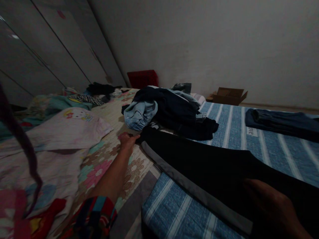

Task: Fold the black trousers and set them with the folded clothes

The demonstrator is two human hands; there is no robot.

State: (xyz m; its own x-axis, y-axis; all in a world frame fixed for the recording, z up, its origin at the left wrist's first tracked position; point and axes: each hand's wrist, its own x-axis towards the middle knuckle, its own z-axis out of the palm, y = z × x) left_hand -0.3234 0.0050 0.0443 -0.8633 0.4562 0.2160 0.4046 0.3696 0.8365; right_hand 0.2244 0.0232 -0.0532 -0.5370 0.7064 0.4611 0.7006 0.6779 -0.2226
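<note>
We are looking at a long black cloth garment with a grey stripe along its edge [199,166], lying stretched across the blue-and-white striped mattress [274,146], running from the pile of dark and light-blue clothes [169,109] toward us. Our left hand [127,141] is reaching far out on a straight arm, pinching the garment's far end between fingers and thumb. Our right hand [271,209] is pressing flat on the near end, fingers together. The dim light is blurring that hand's outline, and the frame is cutting off its wrist.
</note>
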